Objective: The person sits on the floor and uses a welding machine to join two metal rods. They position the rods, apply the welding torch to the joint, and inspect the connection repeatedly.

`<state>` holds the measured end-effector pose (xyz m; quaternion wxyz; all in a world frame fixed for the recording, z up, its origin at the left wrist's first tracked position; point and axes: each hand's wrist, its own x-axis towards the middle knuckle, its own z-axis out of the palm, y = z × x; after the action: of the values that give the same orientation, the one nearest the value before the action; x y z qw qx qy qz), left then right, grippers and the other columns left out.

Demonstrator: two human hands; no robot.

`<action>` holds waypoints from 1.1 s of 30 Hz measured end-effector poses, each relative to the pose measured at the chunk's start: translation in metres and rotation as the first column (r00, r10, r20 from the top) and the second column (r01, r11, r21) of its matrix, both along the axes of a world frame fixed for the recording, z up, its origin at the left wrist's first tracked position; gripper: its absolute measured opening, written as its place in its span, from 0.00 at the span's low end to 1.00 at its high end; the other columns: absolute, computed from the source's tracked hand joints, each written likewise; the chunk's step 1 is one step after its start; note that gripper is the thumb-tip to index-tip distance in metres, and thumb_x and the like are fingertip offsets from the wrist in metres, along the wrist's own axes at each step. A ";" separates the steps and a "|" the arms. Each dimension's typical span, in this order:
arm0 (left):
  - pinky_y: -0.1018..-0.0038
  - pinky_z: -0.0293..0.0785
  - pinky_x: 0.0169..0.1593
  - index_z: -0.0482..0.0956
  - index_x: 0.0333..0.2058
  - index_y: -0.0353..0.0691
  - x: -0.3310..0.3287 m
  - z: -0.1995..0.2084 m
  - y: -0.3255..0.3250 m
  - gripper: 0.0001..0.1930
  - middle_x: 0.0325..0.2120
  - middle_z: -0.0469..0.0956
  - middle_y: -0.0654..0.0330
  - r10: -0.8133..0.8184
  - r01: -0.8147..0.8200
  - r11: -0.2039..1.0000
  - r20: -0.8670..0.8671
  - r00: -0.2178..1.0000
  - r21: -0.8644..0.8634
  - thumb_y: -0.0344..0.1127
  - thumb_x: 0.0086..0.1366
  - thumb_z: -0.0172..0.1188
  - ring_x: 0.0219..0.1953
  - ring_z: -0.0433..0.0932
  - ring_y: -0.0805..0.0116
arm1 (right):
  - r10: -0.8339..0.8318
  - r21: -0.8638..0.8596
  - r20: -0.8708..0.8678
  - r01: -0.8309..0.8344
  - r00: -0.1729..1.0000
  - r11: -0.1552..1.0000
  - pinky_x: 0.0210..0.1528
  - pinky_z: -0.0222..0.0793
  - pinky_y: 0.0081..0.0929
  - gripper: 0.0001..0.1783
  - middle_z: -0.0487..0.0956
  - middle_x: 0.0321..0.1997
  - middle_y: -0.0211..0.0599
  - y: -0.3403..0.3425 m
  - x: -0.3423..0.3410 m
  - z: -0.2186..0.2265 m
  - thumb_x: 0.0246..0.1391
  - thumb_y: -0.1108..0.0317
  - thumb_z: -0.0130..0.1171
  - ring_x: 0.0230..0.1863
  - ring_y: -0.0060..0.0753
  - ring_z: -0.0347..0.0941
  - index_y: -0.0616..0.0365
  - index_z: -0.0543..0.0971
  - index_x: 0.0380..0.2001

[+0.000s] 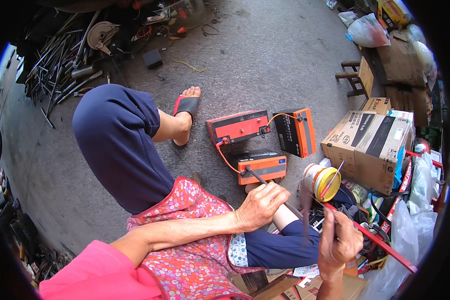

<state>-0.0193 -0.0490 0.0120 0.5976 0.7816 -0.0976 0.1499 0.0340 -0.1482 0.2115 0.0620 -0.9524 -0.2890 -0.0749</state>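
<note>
My left hand (pixel 262 207) is closed around a slim dark rod-shaped tool (pixel 256 175). The tool's tip meets the terminal corner of the nearest orange-and-black battery (pixel 265 172). Orange wires link this battery to a red-topped battery (pixel 240 128) and another orange-and-black battery (pixel 300 132) behind it. My right hand (pixel 340 242) is raised at the right, its fingers pinched around something thin that I cannot make out. A dark purplish strip (pixel 305 210) near it is smeared by motion. Beyond that hand, a white tub with a yellow lid (pixel 328 183) has a thin stick across it.
Cardboard boxes (pixel 365 140) stand at the right, behind a red bar (pixel 380 243) and plastic bags (pixel 404 230). A small wooden stool (pixel 360 77) is farther back. Metal rods (pixel 60 65) and a round wheel part (pixel 102 37) lie piled at the far left.
</note>
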 end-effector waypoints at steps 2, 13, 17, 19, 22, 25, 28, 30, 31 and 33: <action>0.65 0.75 0.46 0.74 0.43 0.35 -0.001 -0.001 -0.001 0.16 0.36 0.74 0.55 -0.021 0.021 1.000 0.003 1.000 0.008 0.29 0.54 0.57 0.41 0.76 0.56 | -0.049 0.037 0.038 0.047 0.998 0.998 0.20 0.66 0.24 0.08 0.79 0.20 0.38 -0.009 -0.007 0.007 0.48 0.81 0.71 0.16 0.30 0.72 0.67 0.81 0.32; 0.65 0.75 0.46 0.74 0.43 0.35 -0.001 -0.002 -0.002 0.19 0.37 0.75 0.54 -0.041 0.040 0.999 0.017 0.999 0.029 0.27 0.49 0.59 0.41 0.77 0.55 | 0.261 -0.362 -0.058 -0.264 0.964 0.894 0.41 0.77 0.40 0.13 0.82 0.36 0.50 -0.021 -0.018 0.009 0.58 0.73 0.58 0.36 0.45 0.81 0.72 0.79 0.43; 0.64 0.75 0.45 0.73 0.43 0.34 -0.002 -0.005 -0.002 0.19 0.37 0.75 0.54 -0.044 0.043 0.999 0.012 0.999 0.019 0.27 0.48 0.59 0.41 0.77 0.55 | 0.245 -0.454 -0.125 -0.274 0.962 0.848 0.50 0.76 0.46 0.17 0.80 0.51 0.56 -0.020 -0.020 0.001 0.56 0.75 0.57 0.51 0.55 0.79 0.69 0.78 0.49; 0.63 0.75 0.45 0.73 0.43 0.34 -0.001 -0.004 0.000 0.20 0.37 0.75 0.54 -0.040 0.040 0.999 0.002 0.999 0.008 0.26 0.48 0.59 0.41 0.78 0.55 | 0.266 -0.521 -0.096 -0.276 0.959 0.808 0.50 0.75 0.48 0.17 0.80 0.51 0.57 -0.026 -0.017 0.003 0.60 0.72 0.53 0.52 0.56 0.79 0.69 0.78 0.49; 0.63 0.75 0.44 0.73 0.44 0.35 0.004 -0.005 0.002 0.20 0.36 0.75 0.54 -0.027 0.026 1.000 0.008 1.000 0.007 0.26 0.49 0.59 0.40 0.78 0.55 | 0.348 -0.511 -0.088 -0.343 0.933 0.788 0.54 0.74 0.52 0.16 0.79 0.52 0.57 -0.020 -0.013 0.008 0.61 0.71 0.54 0.54 0.57 0.78 0.69 0.78 0.49; 0.63 0.75 0.44 0.73 0.43 0.35 0.005 -0.003 0.002 0.19 0.35 0.75 0.55 -0.035 0.034 0.999 0.009 0.999 0.018 0.26 0.49 0.59 0.40 0.77 0.55 | 0.310 -0.444 -0.158 -0.348 0.937 0.826 0.62 0.68 0.55 0.21 0.79 0.54 0.54 -0.014 -0.013 0.007 0.52 0.75 0.63 0.58 0.57 0.76 0.67 0.78 0.51; 0.64 0.73 0.44 0.73 0.43 0.36 0.003 -0.003 0.002 0.18 0.35 0.74 0.56 -0.057 0.057 0.998 0.000 0.998 0.028 0.28 0.51 0.59 0.39 0.76 0.57 | 0.201 -0.362 -0.185 -0.257 0.962 0.896 0.62 0.67 0.56 0.22 0.80 0.52 0.54 -0.016 -0.009 -0.003 0.45 0.74 0.68 0.57 0.53 0.76 0.67 0.80 0.47; 0.65 0.71 0.43 0.73 0.43 0.37 0.005 -0.004 0.001 0.17 0.35 0.74 0.57 -0.043 0.042 0.997 0.021 0.999 0.058 0.29 0.52 0.58 0.39 0.76 0.58 | -0.085 -0.206 -0.309 0.021 0.947 0.978 0.36 0.73 0.37 0.07 0.81 0.29 0.47 -0.006 -0.010 0.005 0.51 0.73 0.67 0.31 0.41 0.80 0.66 0.81 0.32; 0.65 0.70 0.43 0.73 0.43 0.37 0.005 -0.004 0.002 0.16 0.35 0.74 0.57 -0.039 0.036 0.997 0.032 0.999 0.073 0.29 0.53 0.58 0.39 0.76 0.59 | -0.282 -0.114 -0.502 0.260 0.818 0.959 0.25 0.70 0.32 0.09 0.77 0.19 0.44 -0.007 -0.016 0.007 0.54 0.71 0.68 0.20 0.38 0.78 0.65 0.80 0.27; 0.67 0.68 0.41 0.73 0.43 0.38 0.006 -0.006 0.003 0.14 0.34 0.74 0.58 -0.042 0.039 0.996 0.036 0.998 0.074 0.34 0.58 0.57 0.39 0.76 0.61 | -0.293 -0.108 -0.189 0.277 0.937 0.955 0.17 0.59 0.32 0.14 0.70 0.11 0.39 -0.006 -0.013 0.000 0.56 0.74 0.67 0.10 0.38 0.66 0.61 0.75 0.19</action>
<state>-0.0134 -0.0462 0.0060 0.5694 0.7980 -0.1302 0.1488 0.0209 -0.1545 0.2111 0.0415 -0.9885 -0.1429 0.0259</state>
